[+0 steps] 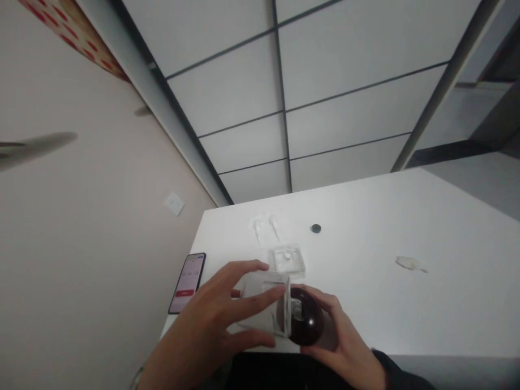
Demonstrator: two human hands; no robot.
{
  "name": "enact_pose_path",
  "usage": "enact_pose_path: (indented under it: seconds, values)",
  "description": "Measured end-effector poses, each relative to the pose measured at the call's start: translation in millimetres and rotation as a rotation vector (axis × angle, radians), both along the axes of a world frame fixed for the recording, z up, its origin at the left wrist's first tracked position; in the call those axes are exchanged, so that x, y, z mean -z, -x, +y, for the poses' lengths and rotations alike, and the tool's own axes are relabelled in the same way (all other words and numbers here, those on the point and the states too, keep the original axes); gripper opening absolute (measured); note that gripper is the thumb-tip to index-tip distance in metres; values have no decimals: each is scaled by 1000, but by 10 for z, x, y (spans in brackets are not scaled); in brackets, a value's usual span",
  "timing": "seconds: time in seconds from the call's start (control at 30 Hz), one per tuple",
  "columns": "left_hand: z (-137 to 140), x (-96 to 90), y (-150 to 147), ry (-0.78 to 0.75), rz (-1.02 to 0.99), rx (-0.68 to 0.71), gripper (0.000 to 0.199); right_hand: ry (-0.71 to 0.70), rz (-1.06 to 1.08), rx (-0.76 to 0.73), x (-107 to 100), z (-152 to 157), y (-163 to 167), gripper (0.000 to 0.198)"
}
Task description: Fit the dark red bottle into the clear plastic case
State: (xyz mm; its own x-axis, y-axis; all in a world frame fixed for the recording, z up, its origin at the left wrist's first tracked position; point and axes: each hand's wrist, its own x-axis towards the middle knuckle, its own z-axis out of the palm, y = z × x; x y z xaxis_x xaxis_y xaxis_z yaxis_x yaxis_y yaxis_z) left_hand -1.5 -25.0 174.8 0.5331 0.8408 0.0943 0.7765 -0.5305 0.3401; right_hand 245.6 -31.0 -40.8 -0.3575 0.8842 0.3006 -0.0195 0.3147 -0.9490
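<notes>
My left hand [219,325] grips a clear plastic box [266,300] at the near edge of the white table [406,303]. My right hand [345,346] cups a dark glossy round object [306,322] that sits against the box's right side. Both hands hold these things just above the table's front edge. A dark sleeve covers my right wrist.
A phone [187,281] with a lit screen lies on the table's left edge. Behind the hands sit a clear square lid [286,259], clear plastic pieces [266,226], a small black disc [316,228] and a crumpled white scrap [409,263]. A beige wall with a socket [174,203] stands left.
</notes>
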Motion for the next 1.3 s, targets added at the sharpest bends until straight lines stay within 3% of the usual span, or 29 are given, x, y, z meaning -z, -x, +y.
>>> enact_pose_path:
  seconds: [0.1, 0.23, 0.33, 0.43, 0.53, 0.7, 0.87, 1.07, 1.23, 1.3]
  values:
    - [-66, 345, 134, 85, -278, -118, 55, -6, 2, 0, 23, -9, 5, 80]
    - [-178, 984, 130, 227, -744, -255, 59, -19, 13, 17, 137, -21, -3, 82]
    - [-256, 1426, -2, 233, -1175, -404, 84, -21, 20, 27, 209, -32, -17, 83]
    - [-304, 1668, -108, 254, -1458, -570, 110, 3, 15, 37, 225, -50, -25, 83]
    - [-309, 1729, -141, 295, -1545, -618, 106, 17, -2, 48, 209, -61, -21, 86]
    - [-268, 1806, -176, 240, -1539, -574, 85, 15, 11, 36, 195, -66, -2, 86]
    - [-251, 1961, -184, 306, -1547, -596, 94, -1, 21, 44, 252, -75, -2, 93]
    - [-309, 2075, -182, 387, -1582, -487, 101, 32, 15, 39, 270, -89, -5, 91]
    - [-290, 1997, -179, 413, -1625, -507, 106, 58, 18, 47, 222, -99, 2, 89]
    - [-267, 1885, -151, 429, -1547, -534, 92, 65, 8, 47, 197, -93, 4, 89]
